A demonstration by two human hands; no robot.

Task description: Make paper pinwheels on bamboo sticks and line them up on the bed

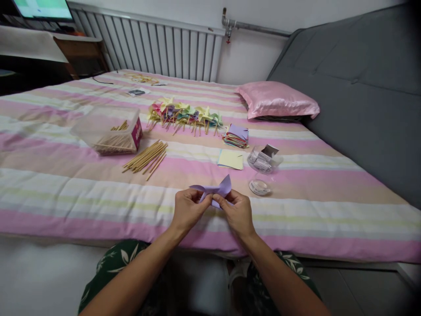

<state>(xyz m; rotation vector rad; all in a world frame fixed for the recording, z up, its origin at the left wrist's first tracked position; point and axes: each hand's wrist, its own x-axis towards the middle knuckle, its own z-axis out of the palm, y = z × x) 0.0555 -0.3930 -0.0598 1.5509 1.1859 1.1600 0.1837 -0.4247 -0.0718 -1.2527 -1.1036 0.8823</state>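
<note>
Above the striped bed (98,206), both hands pinch a seemingly half-folded lilac paper (215,191).

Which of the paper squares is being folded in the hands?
The purple paper piece, pinched by both hands; the flat yellow sheet and colourful stack lie untouched.

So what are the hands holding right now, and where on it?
Both hands, left and right, pinch a purple folded paper piece at its lower middle, its pointed flaps sticking up free above the fingers.

text: none legible | box label (137,133): print too blurred
</note>
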